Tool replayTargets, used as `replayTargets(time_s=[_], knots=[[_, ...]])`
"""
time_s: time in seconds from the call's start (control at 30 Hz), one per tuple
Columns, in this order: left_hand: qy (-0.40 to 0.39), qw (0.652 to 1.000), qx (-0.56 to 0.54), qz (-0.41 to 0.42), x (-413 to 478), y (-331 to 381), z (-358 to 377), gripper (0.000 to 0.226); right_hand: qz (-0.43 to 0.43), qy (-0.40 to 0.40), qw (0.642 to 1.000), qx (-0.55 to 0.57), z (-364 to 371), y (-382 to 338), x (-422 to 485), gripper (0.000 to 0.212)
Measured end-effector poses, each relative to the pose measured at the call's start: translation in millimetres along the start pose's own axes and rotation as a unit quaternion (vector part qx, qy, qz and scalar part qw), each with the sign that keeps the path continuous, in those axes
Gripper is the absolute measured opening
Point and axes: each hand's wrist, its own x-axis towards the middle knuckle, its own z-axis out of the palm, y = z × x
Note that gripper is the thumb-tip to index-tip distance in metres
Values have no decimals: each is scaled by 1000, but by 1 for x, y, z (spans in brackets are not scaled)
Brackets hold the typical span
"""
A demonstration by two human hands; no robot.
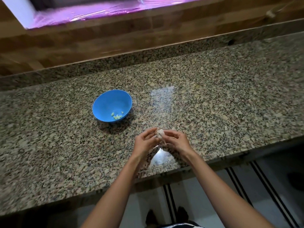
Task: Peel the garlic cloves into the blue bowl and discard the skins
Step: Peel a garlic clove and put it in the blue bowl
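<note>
Above the granite counter [213, 89], near its front edge, the left hand [145, 142] and right hand [176, 140] together pinch a garlic bulb [159, 133], papery skins [162, 143] trailing below. Well apart to the left sits the blue bowl [105, 102], holding peeled cloves [117, 116], with bare stone all around it.

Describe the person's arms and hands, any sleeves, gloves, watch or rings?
The left forearm and right forearm are bare, no sleeves in view. The left hand and right hand wear no gloves, and no watch or bracelet shows at either wrist. Rings are too blurred to tell. A strip of black-and-white striped clothing shows at the bottom edge.
</note>
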Motion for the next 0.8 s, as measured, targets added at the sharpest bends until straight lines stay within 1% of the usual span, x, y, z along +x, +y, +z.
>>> replayTargets(time_s=[0.03, 0.07, 0.1, 0.17, 0.2, 0.3, 0.33, 0.4, 0.5, 0.57, 0.63, 0.7, 0.8], knots=[[11, 998, -62, -14, -2, 0, -2, 37, -21, 8, 1000, -20, 6, 0, 1, 24], [22, 994, -102, -18, -4, -1, -3, 33, -42, 15, 998, -43, 12, 1, 1, 23], [32, 994, -109, -11, -5, -2, -4, 31, -59, 18, 996, -64, 17, 2, 1, 22], [51, 994, -92, 6, -7, -2, -6, 32, -73, 15, 993, -89, 24, 5, 2, 23], [58, 995, -84, 14, -7, -1, -8, 33, -63, 10, 994, -85, 26, 6, 2, 24], [62, 997, -24, 38, -7, 1, -18, 34, 6, -17, 1000, 10, 28, 4, 1, 34], [57, 997, 1, 45, -7, 1, -19, 33, 8, -16, 1000, 25, 27, 3, 0, 37], [66, 997, 6, 50, -8, 0, -17, 30, -34, 11, 999, 6, 28, 4, 1, 36], [106, 993, -42, 18, -12, -1, -11, 22, -121, 62, 986, -100, 34, 10, 1, 37], [109, 993, -44, -6, -13, -2, -8, 18, -135, 69, 982, -114, 37, 15, 1, 40], [110, 994, -25, -8, -13, -2, -8, 16, -132, 54, 983, -117, 38, 19, 1, 42], [115, 993, -9, 6, -11, -1, -10, 12, -120, 33, 986, -114, 37, 23, 1, 38], [107, 994, 9, 27, -10, -1, -13, 9, -90, 14, 994, -61, 37, 22, 0, 21]])
